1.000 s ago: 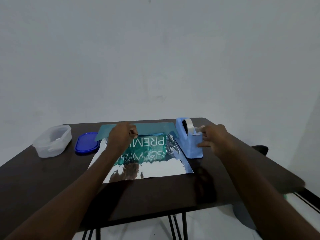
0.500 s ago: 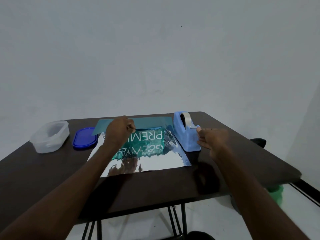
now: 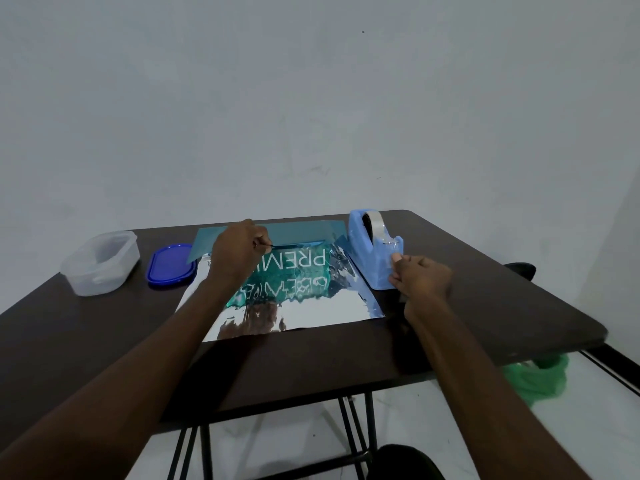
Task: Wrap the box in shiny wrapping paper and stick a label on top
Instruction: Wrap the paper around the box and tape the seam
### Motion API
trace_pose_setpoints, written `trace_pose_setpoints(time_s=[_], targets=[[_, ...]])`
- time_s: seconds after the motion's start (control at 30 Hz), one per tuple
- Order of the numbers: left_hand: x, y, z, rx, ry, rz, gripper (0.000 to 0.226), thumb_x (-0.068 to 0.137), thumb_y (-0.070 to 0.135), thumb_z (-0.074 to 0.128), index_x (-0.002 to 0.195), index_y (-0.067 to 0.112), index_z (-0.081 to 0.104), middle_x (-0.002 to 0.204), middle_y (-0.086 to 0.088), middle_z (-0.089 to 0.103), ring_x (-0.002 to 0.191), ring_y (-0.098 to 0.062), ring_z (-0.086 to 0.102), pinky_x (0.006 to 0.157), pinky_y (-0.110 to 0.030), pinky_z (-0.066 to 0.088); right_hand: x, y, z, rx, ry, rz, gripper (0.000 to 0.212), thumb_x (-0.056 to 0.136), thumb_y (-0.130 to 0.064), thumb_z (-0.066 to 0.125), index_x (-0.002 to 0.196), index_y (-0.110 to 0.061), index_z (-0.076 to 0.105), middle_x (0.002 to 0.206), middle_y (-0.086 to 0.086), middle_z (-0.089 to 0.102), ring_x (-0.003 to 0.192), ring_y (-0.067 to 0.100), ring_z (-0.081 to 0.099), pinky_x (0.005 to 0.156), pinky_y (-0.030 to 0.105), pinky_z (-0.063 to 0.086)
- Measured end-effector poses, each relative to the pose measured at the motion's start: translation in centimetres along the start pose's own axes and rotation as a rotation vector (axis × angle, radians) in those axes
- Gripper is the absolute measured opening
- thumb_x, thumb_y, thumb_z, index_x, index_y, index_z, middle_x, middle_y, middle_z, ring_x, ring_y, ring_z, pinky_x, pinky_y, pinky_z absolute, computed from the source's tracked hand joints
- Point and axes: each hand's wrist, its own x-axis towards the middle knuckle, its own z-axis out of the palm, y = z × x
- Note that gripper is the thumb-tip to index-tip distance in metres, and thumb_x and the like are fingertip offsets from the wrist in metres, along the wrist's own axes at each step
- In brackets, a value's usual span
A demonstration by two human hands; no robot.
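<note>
Looking down from the head view, the dark worktop [image 3: 485, 299] carries a shiny sheet of paper [image 3: 311, 308] lying flat, its mirror face reflecting teal and the reversed letters "PREM". The box [image 3: 301, 230], teal, sits at the paper's far edge, with the paper partly folded up against it. The left hand [image 3: 239, 252] rests over the paper's far left part, fingers curled and pinching a thin edge there, though whether that edge is paper or box cannot be told. Just right of the paper stands a light-blue tape dispenser [image 3: 375, 258]. The right hand [image 3: 420, 277] is at the dispenser's near end, thumb and fingertips pinching the tape [image 3: 394, 249]. Left of the paper lie a blue lid [image 3: 169, 268] and, farther left, a clear tub [image 3: 100, 261].
</note>
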Motion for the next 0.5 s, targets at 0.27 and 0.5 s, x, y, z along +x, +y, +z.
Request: trace_pose_setpoints(time_s=[0.27, 0.5], targets=[[0.38, -0.23, -0.05, -0.014, -0.008, 0.001, 0.007, 0.078, 0.011, 0.075, 0.077, 0.018, 0.076, 0.076, 0.005, 0.065, 0.071, -0.015, 0.06, 0.066, -0.028, 0.041, -0.4, 0.67, 0.93, -0.035, 0.119, -0.04, 0.01, 0.08, -0.019, 0.08, 0.078, -0.014, 0.072, 0.078, 0.004, 0.073, 0.076, 0.019, 0.071, 0.071, 0.035, 0.062], [0.46, -0.39, 0.38, -0.007, 0.018, 0.002, 0.006, 0.077, 0.011, 0.076, 0.077, 0.017, 0.077, 0.078, 0.001, 0.069, 0.072, -0.018, 0.062, 0.068, -0.028, 0.044, -0.94, 0.99, 0.73, -0.026, 0.135, 0.006, 0.011, 0.08, -0.016, 0.08, 0.075, -0.014, 0.071, 0.08, 0.004, 0.073, 0.075, 0.015, 0.07, 0.064, 0.026, 0.057]])
